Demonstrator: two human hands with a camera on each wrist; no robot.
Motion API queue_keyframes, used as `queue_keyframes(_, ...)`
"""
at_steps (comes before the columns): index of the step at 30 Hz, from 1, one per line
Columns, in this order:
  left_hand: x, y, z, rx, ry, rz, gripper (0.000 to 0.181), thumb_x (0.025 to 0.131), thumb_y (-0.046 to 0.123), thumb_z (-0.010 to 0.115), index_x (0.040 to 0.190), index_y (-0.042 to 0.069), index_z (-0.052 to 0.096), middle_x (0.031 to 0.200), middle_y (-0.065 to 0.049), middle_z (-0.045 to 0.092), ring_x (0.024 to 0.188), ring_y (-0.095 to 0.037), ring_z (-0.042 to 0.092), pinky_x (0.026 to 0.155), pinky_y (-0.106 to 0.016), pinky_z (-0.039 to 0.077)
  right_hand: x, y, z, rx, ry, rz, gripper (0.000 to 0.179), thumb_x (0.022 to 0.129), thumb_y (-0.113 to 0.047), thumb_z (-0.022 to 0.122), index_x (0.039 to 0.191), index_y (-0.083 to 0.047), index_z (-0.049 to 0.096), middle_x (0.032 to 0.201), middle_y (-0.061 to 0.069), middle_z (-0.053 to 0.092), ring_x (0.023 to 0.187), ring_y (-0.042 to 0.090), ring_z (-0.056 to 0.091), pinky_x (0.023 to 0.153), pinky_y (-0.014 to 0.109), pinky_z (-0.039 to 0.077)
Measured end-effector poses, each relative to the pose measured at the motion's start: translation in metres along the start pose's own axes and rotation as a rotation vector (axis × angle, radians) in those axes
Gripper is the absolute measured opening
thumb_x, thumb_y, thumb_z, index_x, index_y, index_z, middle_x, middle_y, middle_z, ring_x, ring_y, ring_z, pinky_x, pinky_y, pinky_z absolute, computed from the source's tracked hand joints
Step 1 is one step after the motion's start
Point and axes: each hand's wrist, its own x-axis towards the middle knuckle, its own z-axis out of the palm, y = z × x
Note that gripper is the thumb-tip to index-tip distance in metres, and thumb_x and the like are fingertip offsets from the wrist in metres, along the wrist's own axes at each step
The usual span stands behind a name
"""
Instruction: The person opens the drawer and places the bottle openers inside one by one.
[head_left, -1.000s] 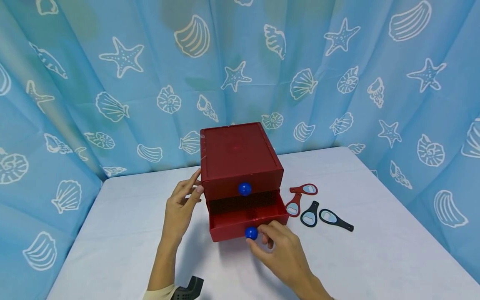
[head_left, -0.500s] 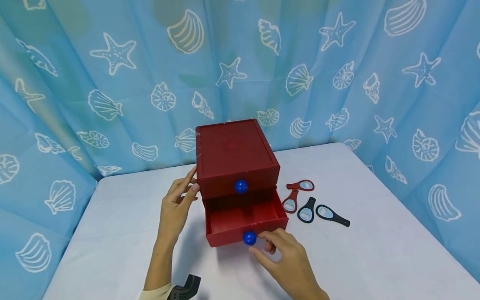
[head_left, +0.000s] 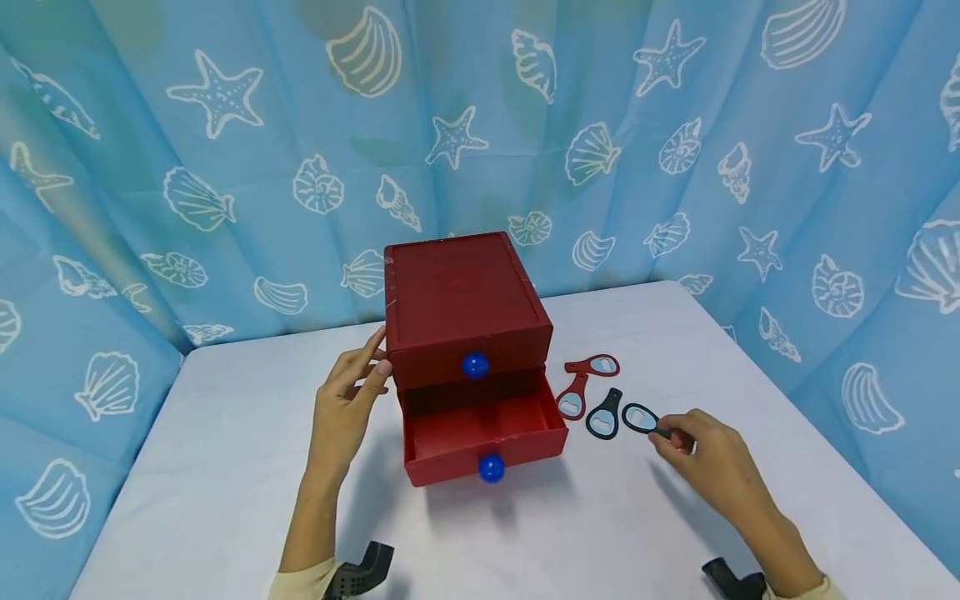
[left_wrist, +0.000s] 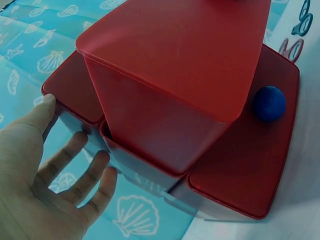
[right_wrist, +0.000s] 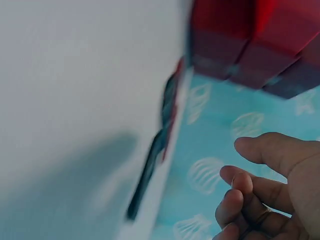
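My right hand [head_left: 708, 457] was free of any load; thumb and fingertips bent and parted; in the head view they overlapped the handle of the right black opener [head_left: 642, 418], while the right wrist view, blurred, showed them apart from it; so near it, above the worktop [head_left: 247, 433], with nothing grasped.

My left hand [head_left: 341, 404] was relaxed, spread at the left side of the red cabinet [head_left: 461, 292]; thumb tip at the edge of the top drawer [head_left: 431, 365], the other fingers along the side wall; nothing clasped.

Right black opener lay flat, nearest the worktop's right edge of the four; left black opener [head_left: 604, 413] just beside it, handle toward the far edge; then near red opener [head_left: 572, 398], close to the drawer corner, its handle meeting that of far red opener [head_left: 591, 365]; all four between the cabinet and the right edge.

Cabinet stood by the worktop's far edge; middle drawer [head_left: 528, 447] pulled out, knob [head_left: 491, 468] facing me; top drawer and bottom drawer [left_wrist: 235, 165] flush; blue curtain [head_left: 480, 75] with white shells behind; dark wrist mounts [head_left: 360, 571] below both hands, at cream cuffs [head_left: 300, 581].
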Motion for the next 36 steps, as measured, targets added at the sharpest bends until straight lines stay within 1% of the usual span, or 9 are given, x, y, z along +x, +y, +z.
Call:
queue_keyframes(3, -0.002, -0.001, -0.003, 0.005, 0.006, -0.01, 0.044, 0.102, 0.02, 0.06, 0.146, 0.021, 0.055, 0.121, -0.004, 0.057, 0.097, -0.016, 0.062, 0.085, -0.028, 0.055, 0.008, 0.022, 0.002, -0.029, -0.051, -0.009, 0.016, 0.083, -0.01, 0.08, 0.093, 0.0, 0.073, 0.071, -0.003, 0.049, 0.065, 0.014, 0.046, 0.05, 0.025, 0.038)
queue_keyframes(7, -0.002, -0.011, -0.005, 0.005, 0.021, -0.007, 0.044, 0.102, 0.02, 0.06, 0.146, 0.024, 0.055, 0.122, -0.005, 0.056, 0.098, -0.017, 0.061, 0.084, -0.023, 0.054, 0.016, 0.039, 0.006, -0.051, -0.107, -0.013, 0.02, 0.083, -0.01, 0.08, 0.096, 0.003, 0.073, 0.071, -0.001, 0.049, 0.064, 0.014, 0.045, 0.051, 0.026, 0.038)
queue_keyframes(10, 0.0, -0.023, -0.006, 0.004, 0.028, -0.006, 0.045, 0.102, 0.023, 0.06, 0.146, 0.031, 0.054, 0.123, -0.002, 0.056, 0.098, -0.017, 0.062, 0.084, -0.022, 0.054, 0.02, 0.045, 0.007, -0.06, -0.127, 0.006, 0.024, 0.082, -0.009, 0.081, 0.099, 0.005, 0.072, 0.072, 0.0, 0.049, 0.064, 0.015, 0.045, 0.052, 0.027, 0.038)
queue_keyframes(13, 0.002, -0.033, -0.008, 0.0, 0.04, 0.01, 0.044, 0.102, 0.024, 0.06, 0.144, 0.037, 0.054, 0.123, 0.001, 0.057, 0.1, -0.018, 0.062, 0.084, -0.022, 0.054, 0.024, 0.049, 0.007, -0.064, -0.156, 0.028, 0.026, 0.082, -0.011, 0.081, 0.101, 0.005, 0.072, 0.073, 0.001, 0.05, 0.066, 0.017, 0.046, 0.053, 0.029, 0.038)
queue_keyframes(17, 0.004, -0.036, -0.009, -0.005, 0.041, 0.043, 0.044, 0.102, 0.026, 0.061, 0.143, 0.038, 0.055, 0.122, 0.001, 0.057, 0.101, -0.019, 0.063, 0.084, -0.023, 0.055, 0.026, 0.052, 0.009, -0.068, -0.2, 0.043, 0.023, 0.083, -0.011, 0.081, 0.098, 0.004, 0.073, 0.073, 0.001, 0.05, 0.067, 0.018, 0.046, 0.054, 0.031, 0.038)
queue_keyframes(22, 0.006, -0.034, -0.007, -0.001, 0.026, 0.039, 0.043, 0.101, 0.028, 0.061, 0.142, 0.04, 0.055, 0.122, 0.001, 0.057, 0.102, -0.019, 0.062, 0.084, -0.023, 0.055, 0.021, 0.056, 0.011, -0.078, -0.227, 0.071, 0.014, 0.085, -0.008, 0.079, 0.093, 0.002, 0.074, 0.072, 0.001, 0.048, 0.067, 0.018, 0.044, 0.055, 0.031, 0.035)
queue_keyframes(26, 0.006, -0.03, -0.005, 0.006, 0.031, 0.013, 0.044, 0.102, 0.025, 0.061, 0.143, 0.038, 0.055, 0.122, 0.002, 0.057, 0.102, -0.018, 0.061, 0.084, -0.023, 0.055, 0.018, 0.056, 0.011, -0.088, -0.207, 0.068, 0.012, 0.085, -0.011, 0.079, 0.088, 0.0, 0.075, 0.071, 0.001, 0.048, 0.066, 0.018, 0.044, 0.054, 0.031, 0.035)
queue_keyframes(32, 0.0, -0.009, 0.001, 0.005, 0.004, -0.022, 0.045, 0.102, 0.021, 0.059, 0.146, 0.027, 0.054, 0.123, -0.004, 0.056, 0.101, -0.017, 0.061, 0.087, -0.028, 0.055, 0.006, 0.052, 0.001, -0.048, -0.163, 0.091, 0.013, 0.077, -0.012, 0.082, 0.082, -0.002, 0.075, 0.068, -0.001, 0.049, 0.063, 0.016, 0.045, 0.051, 0.029, 0.035)
queue_keyframes(36, -0.001, 0.0, 0.003, 0.012, 0.005, -0.019, 0.044, 0.102, 0.022, 0.059, 0.146, 0.025, 0.054, 0.121, -0.004, 0.056, 0.099, -0.016, 0.061, 0.088, -0.03, 0.055, 0.001, 0.05, -0.003, -0.014, -0.109, 0.072, 0.012, 0.077, -0.012, 0.082, 0.083, -0.003, 0.075, 0.069, -0.003, 0.05, 0.064, 0.016, 0.046, 0.05, 0.026, 0.037)
